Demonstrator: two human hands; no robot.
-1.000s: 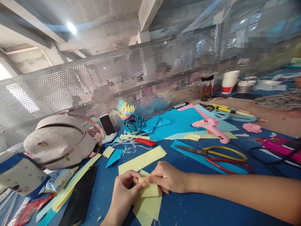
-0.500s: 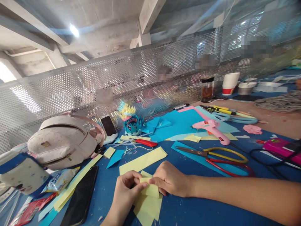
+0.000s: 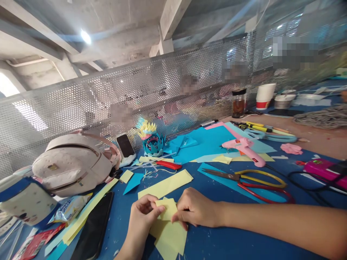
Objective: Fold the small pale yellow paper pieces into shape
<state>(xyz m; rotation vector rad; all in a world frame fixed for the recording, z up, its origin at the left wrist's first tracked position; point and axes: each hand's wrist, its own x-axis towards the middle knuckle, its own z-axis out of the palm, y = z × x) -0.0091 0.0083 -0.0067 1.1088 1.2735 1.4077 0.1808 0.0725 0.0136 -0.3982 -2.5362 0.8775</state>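
Observation:
My left hand (image 3: 145, 216) pinches a small yellow paper piece (image 3: 168, 207) between thumb and fingers at its left edge. My right hand (image 3: 193, 207) is curled at the paper's right edge, thumb and fingertips closed on it. Beneath both hands more yellow paper sheets (image 3: 169, 238) lie on the blue table. A long folded yellow strip (image 3: 165, 184) rests just beyond the hands. Farther right lie scissors (image 3: 235, 177) with one yellow and one red handle loop, partly over a blue paper strip.
A pink glue gun (image 3: 245, 147) lies on blue paper (image 3: 206, 142). A red cutter (image 3: 169, 165) sits near a layered paper craft (image 3: 151, 139). To the left are a black phone (image 3: 93, 227), a pale backpack (image 3: 73, 162) and a snack packet (image 3: 72, 207). A perforated metal screen (image 3: 94, 97) stands behind.
The small yellow paper has been turned up and now shows a flatter, larger face between my hands. My right hand has shifted slightly down along its edge.

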